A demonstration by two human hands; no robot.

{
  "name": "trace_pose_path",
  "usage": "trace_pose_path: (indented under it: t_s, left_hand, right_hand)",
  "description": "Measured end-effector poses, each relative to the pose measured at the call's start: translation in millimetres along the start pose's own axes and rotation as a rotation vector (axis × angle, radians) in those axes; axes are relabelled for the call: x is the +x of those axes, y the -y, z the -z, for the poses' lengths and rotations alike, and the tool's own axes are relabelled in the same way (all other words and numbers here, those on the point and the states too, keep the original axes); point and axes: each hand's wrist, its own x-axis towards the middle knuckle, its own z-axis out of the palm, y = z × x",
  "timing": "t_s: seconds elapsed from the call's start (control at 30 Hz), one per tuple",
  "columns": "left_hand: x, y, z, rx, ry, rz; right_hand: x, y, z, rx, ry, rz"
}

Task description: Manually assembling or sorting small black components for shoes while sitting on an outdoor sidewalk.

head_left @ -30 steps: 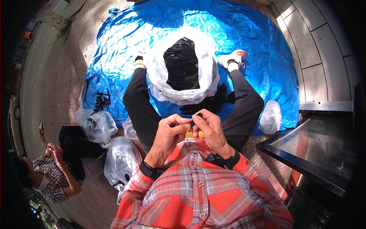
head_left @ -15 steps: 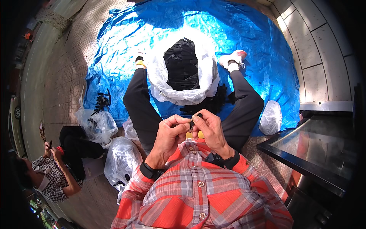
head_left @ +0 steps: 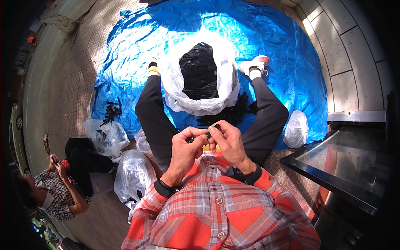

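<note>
In front of my chest, my right hand (head_left: 230, 142) is closed, pinching a small dark stick-like piece (head_left: 216, 127) between thumb and fingers. My left hand (head_left: 182, 146) is closed too, its fingertips meeting the same piece from the other side. Something dark also shows by the left thumb, too small to make out. Just beyond my hands, between my legs, stands an open white plastic bag (head_left: 200, 106) full of black strip-like pieces (head_left: 198, 73). More black pieces (head_left: 233, 113) lie in a heap at the bag's near side.
A blue tarp (head_left: 279, 100) lies under the bag and my feet. At right are a tied white bag (head_left: 296, 129) and a black-framed glass panel (head_left: 333, 154). Clear plastic bags (head_left: 133, 175) and loose black pieces (head_left: 111, 111) lie at left, near a seated person (head_left: 62, 196).
My left fingers have shifted slightly, and a little more of something dark shows by the thumb. The seated person's hands at left have moved closer together.
</note>
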Motion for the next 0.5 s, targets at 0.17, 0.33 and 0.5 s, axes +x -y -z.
trace_pose_path:
  t_s: [0.17, 0.33, 0.5]
  left_hand:
    - [0, 5, -3, 0.097, -0.057, -0.096]
    - [8, 18, -1, 0.225, -0.102, -0.303]
    - [3, 4, 1, 0.129, -0.063, -0.115]
  right_hand:
    - [-3, 3, -8, -0.282, -0.079, 0.124]
    - [-2, -6, -13, -0.675, -0.130, 0.549]
    - [-5, -4, -9, -1.065, -0.047, 0.893]
